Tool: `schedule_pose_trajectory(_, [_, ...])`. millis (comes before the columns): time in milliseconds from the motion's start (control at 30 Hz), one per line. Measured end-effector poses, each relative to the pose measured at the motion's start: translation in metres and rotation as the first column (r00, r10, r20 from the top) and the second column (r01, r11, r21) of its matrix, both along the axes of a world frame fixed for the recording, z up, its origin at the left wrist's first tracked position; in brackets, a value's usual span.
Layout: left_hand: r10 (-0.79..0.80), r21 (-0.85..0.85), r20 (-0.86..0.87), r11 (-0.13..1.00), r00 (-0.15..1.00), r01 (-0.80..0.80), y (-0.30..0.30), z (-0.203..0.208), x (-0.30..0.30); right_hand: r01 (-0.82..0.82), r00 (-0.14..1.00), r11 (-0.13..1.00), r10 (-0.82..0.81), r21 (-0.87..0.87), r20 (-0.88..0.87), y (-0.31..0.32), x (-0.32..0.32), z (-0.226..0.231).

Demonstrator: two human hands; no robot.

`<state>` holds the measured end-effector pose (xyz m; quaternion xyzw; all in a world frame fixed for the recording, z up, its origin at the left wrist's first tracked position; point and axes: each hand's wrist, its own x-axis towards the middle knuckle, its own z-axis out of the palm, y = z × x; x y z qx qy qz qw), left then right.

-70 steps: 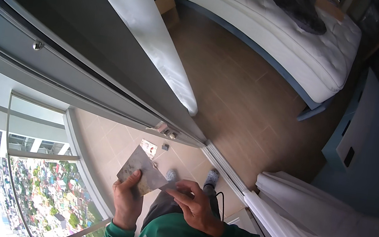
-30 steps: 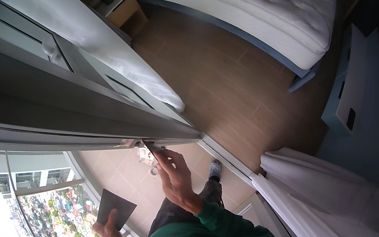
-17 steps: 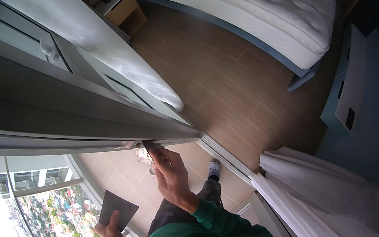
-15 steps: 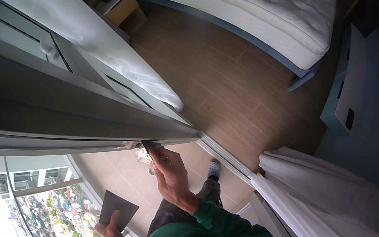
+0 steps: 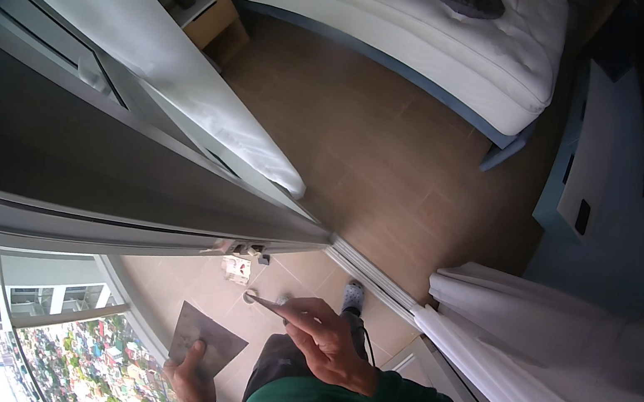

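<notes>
My left hand (image 5: 190,386) pinches a grey square sheet of sandpaper (image 5: 212,335), thumb on top, over the balcony side. Closer to my body's middle, my right hand (image 5: 326,346) holds a thin piece of sandpaper (image 5: 265,304), seen nearly edge-on between thumb and fingers. Just beyond my right hand runs the grey door (image 5: 118,160), standing open. Small dark and light fittings (image 5: 251,250) show on the door's edge. The right hand is apart from that edge.
On the tiles lie a light printed package (image 5: 237,270) and a small round container (image 5: 248,297). A door track (image 5: 373,276) crosses the floor by my shoe (image 5: 354,297). White curtains (image 5: 521,325) hang at right; a bed (image 5: 400,24) stands farther off.
My right hand has drawn back from the door's edge toward my body with its sandpaper piece, uncovering the fittings. The left hand's sheet has tilted and risen slightly.
</notes>
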<state>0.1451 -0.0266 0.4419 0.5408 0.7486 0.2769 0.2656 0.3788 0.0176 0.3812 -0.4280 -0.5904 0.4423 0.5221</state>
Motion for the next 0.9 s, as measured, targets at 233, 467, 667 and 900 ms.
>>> schedule_pose_trajectory(233, [0.411, -0.35, 0.856, 0.907, 0.313, -0.233, 0.023, 0.0, 0.034, -0.032, 0.987, 0.999, 0.025, 0.038, 0.159, -0.037, -0.011, 0.045])
schedule_pose_trajectory(467, [0.292, -0.215, 0.938, 0.914, 0.189, -0.344, 0.029, 0.037, 0.024, -0.138, 0.921, 0.99, 0.135, -0.018, 0.365, -0.021, 0.008, 0.031])
schedule_pose_trajectory(667, [0.324, -0.184, 0.866, 0.915, 0.381, -0.359, 0.007, 0.022, -0.013, 0.071, 0.958, 0.997, -0.065, -0.012, 0.28, 0.046, 0.0, 0.012])
schedule_pose_trajectory(900, [0.385, -0.225, 0.826, 0.895, 0.412, -0.384, -0.022, 0.003, -0.036, 0.124, 0.905, 0.991, -0.13, 0.041, 0.405, 0.065, -0.015, 0.01])
